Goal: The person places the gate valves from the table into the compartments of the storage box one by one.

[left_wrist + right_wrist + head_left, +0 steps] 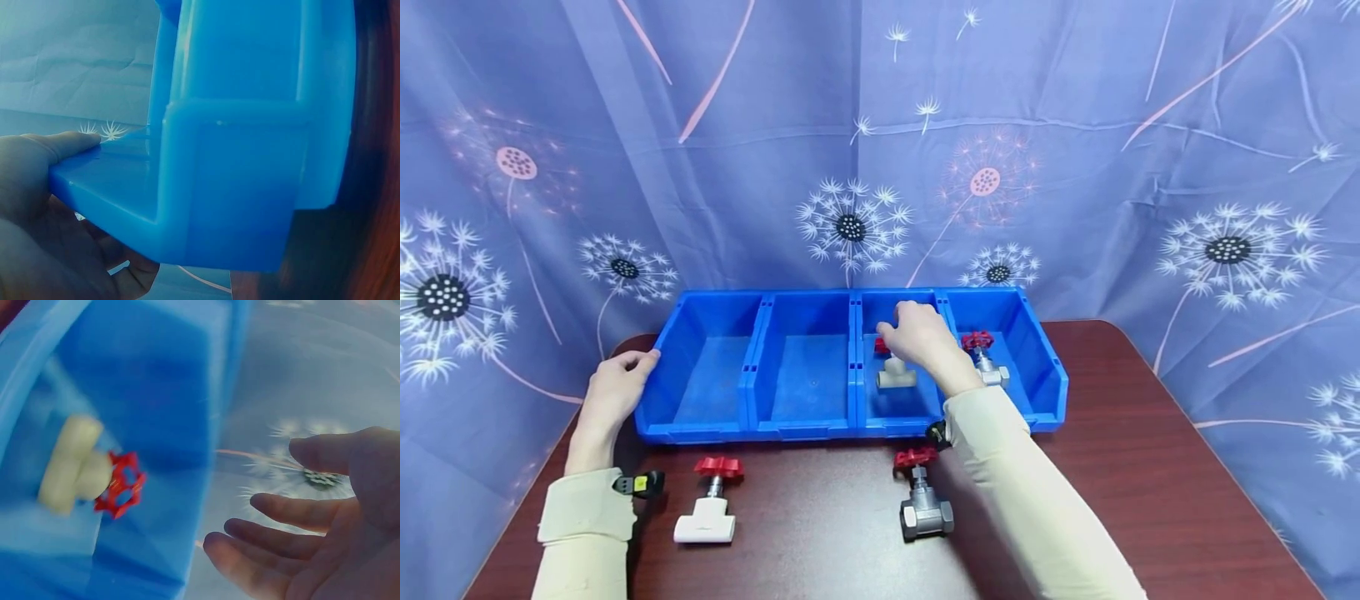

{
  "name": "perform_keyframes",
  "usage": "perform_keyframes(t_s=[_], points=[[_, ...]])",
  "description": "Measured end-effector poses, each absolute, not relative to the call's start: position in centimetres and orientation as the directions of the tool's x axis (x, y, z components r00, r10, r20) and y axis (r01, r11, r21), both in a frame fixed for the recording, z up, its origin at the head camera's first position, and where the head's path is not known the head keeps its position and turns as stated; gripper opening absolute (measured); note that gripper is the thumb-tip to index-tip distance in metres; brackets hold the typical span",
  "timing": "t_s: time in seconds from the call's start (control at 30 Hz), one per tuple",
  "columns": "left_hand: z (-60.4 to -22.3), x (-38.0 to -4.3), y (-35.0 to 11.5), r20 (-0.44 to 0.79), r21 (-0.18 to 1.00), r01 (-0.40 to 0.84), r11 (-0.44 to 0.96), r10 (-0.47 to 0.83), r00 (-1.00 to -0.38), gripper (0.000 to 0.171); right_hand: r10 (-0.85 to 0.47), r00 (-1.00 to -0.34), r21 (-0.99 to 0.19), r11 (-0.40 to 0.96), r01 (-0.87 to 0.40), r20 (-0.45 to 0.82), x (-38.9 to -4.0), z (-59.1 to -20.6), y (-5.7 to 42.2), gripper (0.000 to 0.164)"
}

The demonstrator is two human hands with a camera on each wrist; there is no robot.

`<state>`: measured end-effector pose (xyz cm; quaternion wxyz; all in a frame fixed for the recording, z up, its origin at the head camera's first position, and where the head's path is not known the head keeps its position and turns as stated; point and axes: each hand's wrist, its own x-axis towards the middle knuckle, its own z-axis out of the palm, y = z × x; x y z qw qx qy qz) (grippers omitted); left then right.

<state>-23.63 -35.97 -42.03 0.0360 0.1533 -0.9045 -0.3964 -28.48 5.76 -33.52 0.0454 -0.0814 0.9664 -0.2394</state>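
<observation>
My left hand [617, 387] grips the left side wall of the blue divided bin [801, 435]. In the left wrist view the thumb lies on one face of that wall, fingers on the other. My right hand [925, 337] is raised over the third compartment, its fingers relaxed and apart with nothing between them in the right wrist view. Below it, a beige plastic valve [65, 465] with a red handwheel lies in that compartment; the hand partly covers it in the head view. A metal valve [992, 373] with a red handwheel lies in the rightmost compartment.
On the brown table [805, 533] before the bin, a white plastic valve [706, 521] lies at left and a grey metal valve [925, 510] near the right forearm, both with red handwheels. A blue patterned curtain [760, 167] hangs behind the bin.
</observation>
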Motion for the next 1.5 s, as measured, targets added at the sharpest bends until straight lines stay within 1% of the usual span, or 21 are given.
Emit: perform_keyframes(t_s=[0.13,0.27,0.47,0.67,0.9,1.07,1.23,1.37,1.5], points=[[-42.0,-23.5,-35.9,-0.050,0.728,-0.243,0.641,-0.304,-0.951,0.072,-0.185,-0.983,-0.543,0.826,-0.149,-0.010,-27.0,-33.2,6.3,0.047],[-42.0,-23.6,-35.7,-0.041,0.728,-0.233,0.645,-0.298,-0.954,0.071,-0.179,-0.984,-0.595,0.789,-0.154,0.017,-25.4,-33.0,7.0,0.046],[-42.0,-23.8,-36.0,-0.053,0.728,-0.243,0.642,-0.300,-0.952,0.074,-0.171,-0.983,-0.610,0.772,-0.179,0.072,-22.8,-33.2,8.0,0.044],[-42.1,-23.8,-36.0,-0.044,0.730,-0.241,0.639,-0.309,-0.950,0.071,-0.143,-0.988,-0.621,0.769,-0.151,0.062,-20.3,-33.8,9.3,0.046],[-42.2,-23.7,-35.9,-0.040,0.723,-0.242,0.647,-0.310,-0.950,0.070,-0.090,-0.996,-0.607,0.790,-0.089,0.028,-18.0,-35.1,11.0,0.047],[-42.2,-23.6,-35.8,-0.037,0.730,-0.236,0.642,-0.308,-0.951,0.071,-0.079,-0.997,-0.597,0.801,-0.047,-0.027,-16.5,-36.6,11.4,0.035],[-42.2,-23.6,-35.7,-0.027,0.735,-0.229,0.638,-0.309,-0.951,0.070,-0.071,-0.995,-0.545,0.838,-0.021,-0.070,-15.2,-38.3,11.2,0.027],[-42.3,-23.5,-35.8,-0.013,0.735,-0.220,0.641,-0.311,-0.950,0.069,-0.084,-0.994,-0.497,0.867,-0.041,-0.065,-14.5,-39.5,10.8,0.026],[-42.2,-23.5,-36.0,-0.018,0.733,-0.222,0.642,-0.309,-0.951,0.069,-0.061,-0.994,-0.470,0.883,-0.009,-0.095,-14.1,-40.4,10.5,0.026]])
